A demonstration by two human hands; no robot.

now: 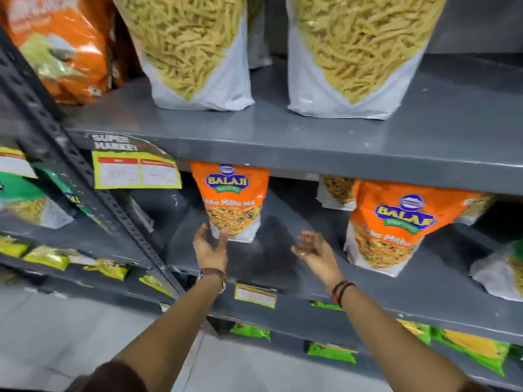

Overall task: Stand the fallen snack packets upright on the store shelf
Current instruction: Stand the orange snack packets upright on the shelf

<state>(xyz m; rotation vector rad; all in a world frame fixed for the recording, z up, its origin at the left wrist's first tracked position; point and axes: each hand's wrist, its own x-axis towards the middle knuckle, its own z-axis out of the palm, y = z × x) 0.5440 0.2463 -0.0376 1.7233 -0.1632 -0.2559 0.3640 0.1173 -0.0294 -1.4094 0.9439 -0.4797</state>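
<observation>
Packet (232, 202), orange, stands upright on the grey middle shelf (271, 267), towards its left end, top edge hidden behind the upper shelf (311, 154). Left hand (210, 247) is just below and in front of the packet, fingers spread wide, palm turned inward; its fingertips overlap the packet's lower edge, contact cannot be confirmed. Right hand (312, 247) hangs empty to the right of the packet, apart from it, fingers loosely curled and parted. A second orange packet (396, 230) stands upright further right, nearer the shelf front. Yellow price tag (135, 171) hangs on the upper shelf edge.
</observation>
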